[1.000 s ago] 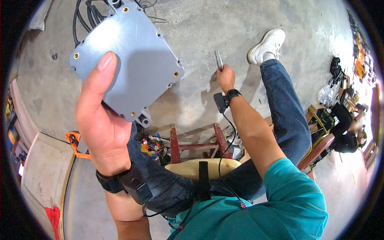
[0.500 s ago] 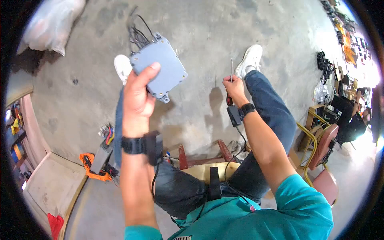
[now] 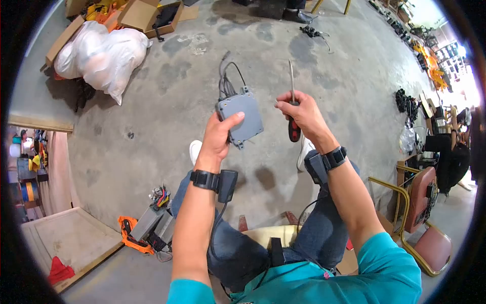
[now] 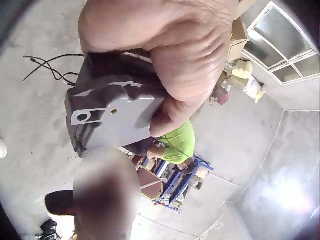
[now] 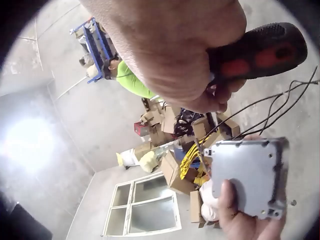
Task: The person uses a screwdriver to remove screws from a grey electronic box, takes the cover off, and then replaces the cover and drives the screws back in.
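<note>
My left hand point(image 3: 216, 136) grips a flat grey box point(image 3: 247, 119) by its near left side, thumb laid across the smooth face. Brass-lined holes sit near the box's corners, and black cables point(image 3: 226, 85) trail from its far end. In the left wrist view one mounting lug of the box point(image 4: 112, 120) shows close up below the fingers. To the right of the box, my right hand point(image 3: 311, 119) holds a screwdriver point(image 3: 294, 129) with a red and black handle, its shaft pointing away from me. A small pale bit shows at the right fingertips.
White plastic bags point(image 3: 104, 58) and open cartons point(image 3: 152, 17) lie at the far left. An orange-and-grey device point(image 3: 139, 235) with coloured wires is by my left leg. A chair point(image 3: 422, 200) stands right. Another person in a green shirt point(image 5: 131, 80) appears in the wrist views.
The left hand has carried the grey box away from the head camera and closer to the right hand. The screwdriver hand has come up, and the view has tilted toward the far floor.
</note>
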Demonstrator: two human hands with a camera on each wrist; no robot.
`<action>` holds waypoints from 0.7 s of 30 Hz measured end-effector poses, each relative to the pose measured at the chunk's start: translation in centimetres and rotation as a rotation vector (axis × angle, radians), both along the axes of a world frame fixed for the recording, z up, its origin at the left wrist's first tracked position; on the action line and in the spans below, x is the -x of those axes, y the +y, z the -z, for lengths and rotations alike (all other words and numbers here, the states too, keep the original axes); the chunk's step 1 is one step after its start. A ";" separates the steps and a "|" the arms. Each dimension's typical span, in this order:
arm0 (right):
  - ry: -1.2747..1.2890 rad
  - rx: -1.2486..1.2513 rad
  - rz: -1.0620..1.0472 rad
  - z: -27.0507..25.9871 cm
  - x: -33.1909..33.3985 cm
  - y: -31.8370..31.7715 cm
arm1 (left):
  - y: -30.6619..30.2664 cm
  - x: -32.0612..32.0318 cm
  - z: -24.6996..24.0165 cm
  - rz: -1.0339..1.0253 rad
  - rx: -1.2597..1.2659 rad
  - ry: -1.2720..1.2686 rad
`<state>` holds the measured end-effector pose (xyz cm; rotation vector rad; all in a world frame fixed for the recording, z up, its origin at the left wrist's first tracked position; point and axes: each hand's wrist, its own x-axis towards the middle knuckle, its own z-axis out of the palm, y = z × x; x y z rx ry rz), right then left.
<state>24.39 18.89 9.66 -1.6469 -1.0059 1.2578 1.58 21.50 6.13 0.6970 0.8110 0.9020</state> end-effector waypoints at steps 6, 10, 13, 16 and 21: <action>0.012 0.092 -0.087 -0.6 -0.3 0.8 | 1.0 -1.5 -0.5 0.068 0.008 0.109; 0.051 0.137 -0.073 0.3 -1.7 1.7 | 1.7 -2.2 -0.9 0.101 0.057 0.085; 0.062 0.115 -0.001 0.8 -2.4 2.2 | 1.4 -2.5 -0.6 0.031 0.101 0.097; 0.108 0.199 0.003 1.0 -2.7 1.9 | 1.5 -2.4 -0.6 0.088 0.160 0.101; 0.183 0.112 -0.055 1.2 -1.9 2.5 | 1.7 -3.3 -0.5 0.086 0.174 0.090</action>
